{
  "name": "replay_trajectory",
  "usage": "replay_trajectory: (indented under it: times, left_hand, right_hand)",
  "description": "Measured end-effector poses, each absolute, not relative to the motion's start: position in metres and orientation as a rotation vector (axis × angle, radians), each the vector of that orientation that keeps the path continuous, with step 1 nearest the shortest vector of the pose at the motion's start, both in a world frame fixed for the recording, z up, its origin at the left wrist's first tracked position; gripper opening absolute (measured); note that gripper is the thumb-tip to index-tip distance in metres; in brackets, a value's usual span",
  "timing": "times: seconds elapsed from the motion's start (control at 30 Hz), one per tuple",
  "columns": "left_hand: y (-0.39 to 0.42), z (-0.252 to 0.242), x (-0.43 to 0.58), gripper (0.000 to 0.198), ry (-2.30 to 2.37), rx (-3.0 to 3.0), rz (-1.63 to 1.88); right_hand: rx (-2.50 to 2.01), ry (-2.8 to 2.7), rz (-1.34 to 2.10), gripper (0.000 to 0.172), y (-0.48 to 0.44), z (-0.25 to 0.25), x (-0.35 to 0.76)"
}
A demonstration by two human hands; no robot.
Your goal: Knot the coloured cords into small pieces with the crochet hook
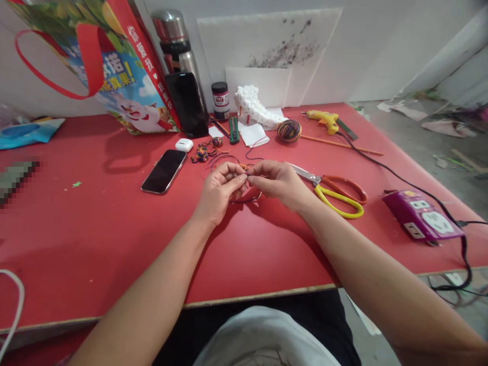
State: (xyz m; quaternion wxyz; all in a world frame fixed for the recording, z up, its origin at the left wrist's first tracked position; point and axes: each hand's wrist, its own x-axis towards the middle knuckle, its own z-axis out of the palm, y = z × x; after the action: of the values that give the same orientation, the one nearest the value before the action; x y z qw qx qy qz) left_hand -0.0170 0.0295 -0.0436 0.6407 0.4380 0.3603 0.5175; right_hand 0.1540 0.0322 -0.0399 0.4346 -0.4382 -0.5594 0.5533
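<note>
Over the red table my left hand (224, 185) and my right hand (276, 182) meet, thumbs and forefingers pinched close together. Between the fingertips runs thin dark yarn (246, 201), which loops below the hands; the exact bit held is mostly hidden by the fingers. More thin strands lie just beyond my left hand. To the right of my right hand rest scissors (331, 190) with one orange and one yellow handle. A multicoloured yarn ball (288, 130) sits farther back, and a small knotted yarn piece (202, 153) lies at the upper left of my hands.
A phone (164, 172) and a white earphone case (184, 145) lie left. Behind stand a gift bag (143, 109), a steel flask (186, 60), an upright phone (187, 104) and a jar (220, 100). A yellow glue gun (324, 121) and purple power socket (423, 214) are right.
</note>
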Motion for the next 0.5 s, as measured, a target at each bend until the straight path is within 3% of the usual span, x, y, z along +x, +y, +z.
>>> replay_trajectory:
  times: [0.5]
  left_hand:
    - [0.0300,-0.0469,-0.0181,0.013,0.939,1.165,1.127]
  right_hand:
    - [-1.140,-1.427,1.331,0.022,0.0358,-0.0420,0.1556]
